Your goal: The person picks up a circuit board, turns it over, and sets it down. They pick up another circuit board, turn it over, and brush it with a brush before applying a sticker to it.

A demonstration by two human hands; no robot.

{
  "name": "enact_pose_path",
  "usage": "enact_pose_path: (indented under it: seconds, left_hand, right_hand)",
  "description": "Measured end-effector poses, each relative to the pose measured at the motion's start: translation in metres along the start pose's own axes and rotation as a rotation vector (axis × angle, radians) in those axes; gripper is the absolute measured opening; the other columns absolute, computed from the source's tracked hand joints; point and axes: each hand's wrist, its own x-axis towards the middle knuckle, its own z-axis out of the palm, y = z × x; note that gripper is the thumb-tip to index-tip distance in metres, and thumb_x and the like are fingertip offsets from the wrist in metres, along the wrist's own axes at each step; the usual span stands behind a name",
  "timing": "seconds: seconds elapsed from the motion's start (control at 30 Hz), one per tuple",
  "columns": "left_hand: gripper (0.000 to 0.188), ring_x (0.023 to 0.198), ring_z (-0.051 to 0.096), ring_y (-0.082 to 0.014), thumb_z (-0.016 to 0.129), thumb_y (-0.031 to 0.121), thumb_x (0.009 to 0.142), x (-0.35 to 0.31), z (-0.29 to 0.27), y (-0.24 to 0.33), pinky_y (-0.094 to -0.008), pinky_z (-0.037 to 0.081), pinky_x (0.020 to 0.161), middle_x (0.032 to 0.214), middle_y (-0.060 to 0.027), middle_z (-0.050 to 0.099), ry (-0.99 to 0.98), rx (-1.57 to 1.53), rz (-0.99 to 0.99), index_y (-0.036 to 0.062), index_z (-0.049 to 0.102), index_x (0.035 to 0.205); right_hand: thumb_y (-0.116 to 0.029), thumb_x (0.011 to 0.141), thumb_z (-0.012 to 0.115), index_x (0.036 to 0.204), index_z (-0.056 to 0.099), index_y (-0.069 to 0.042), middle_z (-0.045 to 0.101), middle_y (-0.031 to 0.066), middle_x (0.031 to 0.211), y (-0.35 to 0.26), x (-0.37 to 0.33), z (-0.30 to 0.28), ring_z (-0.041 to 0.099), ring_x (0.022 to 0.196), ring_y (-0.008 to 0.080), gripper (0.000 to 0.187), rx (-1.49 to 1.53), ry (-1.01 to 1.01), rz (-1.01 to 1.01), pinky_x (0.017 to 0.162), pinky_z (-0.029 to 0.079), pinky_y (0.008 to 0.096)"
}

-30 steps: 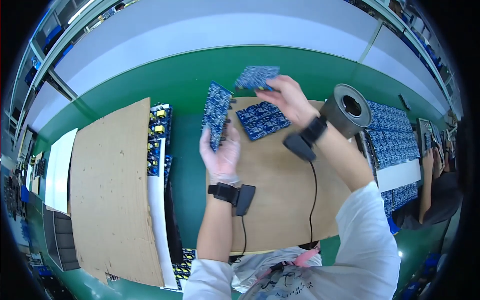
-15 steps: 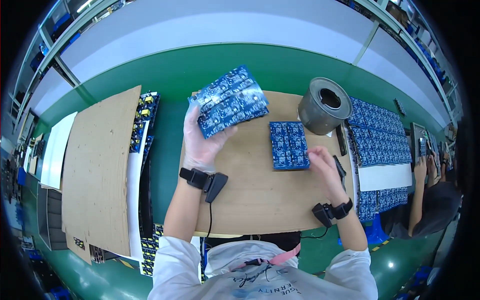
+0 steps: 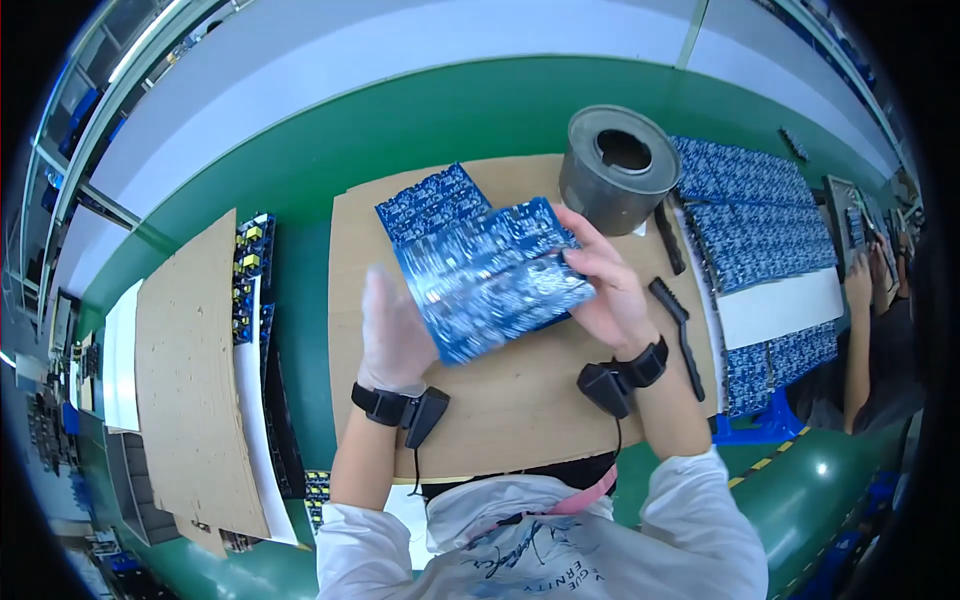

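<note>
The board [image 3: 505, 280] is in the right hand [image 3: 614, 300], whose grip holds its right end; its long axis goes from near left to far right. The left hand [image 3: 393, 335] is wide, beside the left end; touching, I cannot tell. Another board [image 3: 430, 203] lies far left on the cardboard [image 3: 520, 415].

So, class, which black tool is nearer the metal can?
The straighter black tool, close beside the metal can; the bent black tool lies farther away.
</note>
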Motion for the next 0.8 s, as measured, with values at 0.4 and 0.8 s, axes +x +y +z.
enact_pose_path:
  seconds: [0.4, 0.8]
  left_hand:
    - [0.052, 0.074, 0.065, -0.0223, 0.053, 0.03, 0.085, -0.005, -0.037, -0.001, -0.0311, 0.056, 0.053, 0.095, -0.0127, 0.063, -0.132, 0.501, -0.22, -0.0027, 0.042, 0.124]
    - [0.049, 0.102, 0.058, -0.0232, 0.055, 0.031, 0.083, 0.001, -0.026, 0.002, -0.0413, 0.048, 0.085, 0.114, -0.0129, 0.056, -0.024, 0.322, 0.232, 0.0009, 0.045, 0.12]
  right_hand:
    - [-0.03, 0.092, 0.044, 0.131, 0.034, 0.002, 0.052, 0.0161, 0.118, -0.006, 0.008, -0.019, 0.055, 0.105, 0.0252, 0.052, 0.178, -0.119, 0.269, 0.089, 0.045, 0.0357]
    - [-0.036, 0.095, 0.037, 0.135, 0.028, -0.003, 0.047, 0.0158, 0.126, 0.011, -0.008, 0.007, 0.057, 0.101, 0.0257, 0.053, -0.158, -0.08, 0.131, 0.074, 0.053, 0.0399]
